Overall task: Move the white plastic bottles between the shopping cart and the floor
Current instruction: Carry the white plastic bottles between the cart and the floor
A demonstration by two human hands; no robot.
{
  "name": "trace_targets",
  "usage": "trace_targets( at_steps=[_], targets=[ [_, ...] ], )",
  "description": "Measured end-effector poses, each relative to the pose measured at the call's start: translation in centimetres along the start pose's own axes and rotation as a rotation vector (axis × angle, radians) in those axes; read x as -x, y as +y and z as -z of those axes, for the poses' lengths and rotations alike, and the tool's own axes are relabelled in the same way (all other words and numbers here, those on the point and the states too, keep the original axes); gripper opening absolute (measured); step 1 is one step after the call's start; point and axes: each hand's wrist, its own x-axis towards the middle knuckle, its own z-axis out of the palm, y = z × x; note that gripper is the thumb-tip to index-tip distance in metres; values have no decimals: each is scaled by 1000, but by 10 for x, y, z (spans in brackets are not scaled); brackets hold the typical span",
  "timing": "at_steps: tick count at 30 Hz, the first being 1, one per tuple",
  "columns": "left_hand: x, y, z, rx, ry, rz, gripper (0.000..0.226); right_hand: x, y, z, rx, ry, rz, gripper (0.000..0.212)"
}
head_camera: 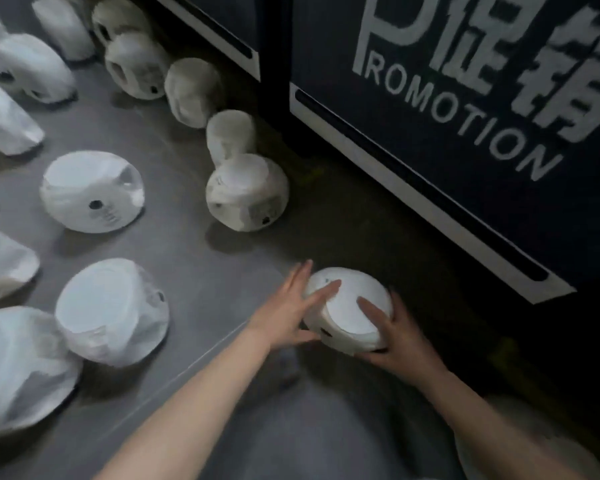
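**Head view: two hands on a white bottle by the dark display stand**

The head view shows a white bottle (349, 311) seen from its flat end, low above or on the floor (201, 271); which, I cannot tell. The right hand (395, 327) grips its side with curled fingers; the left hand (295, 311) lies against it with fingers straight. It looks light and thin-walled, probably easy to dent, its smooth plastic likely slippery, so a hold round the body from both sides seems safest. Many other bottles (92, 192) lie on the smooth grey floor. A dark stand (465, 188) marked "PROMOTION" rises just beside it.
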Motion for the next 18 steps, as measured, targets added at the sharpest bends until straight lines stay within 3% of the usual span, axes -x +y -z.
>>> trace_targets(
  at_steps=[4,8,13,18],
  targets=[
    [-8,-7,-37,147,104,-30,105,-9,9,-26,-173,200,98,83],
    [39,-9,-42,159,193,20,104,-3,-12,-43,-149,146,175,74],
    [91,-29,-63,137,382,50,97,-3,-39,-69,-173,113,321,79],
    [92,-41,-53,373,298,101,97,-12,-53,-70,-241,165,336,75]
  ],
)
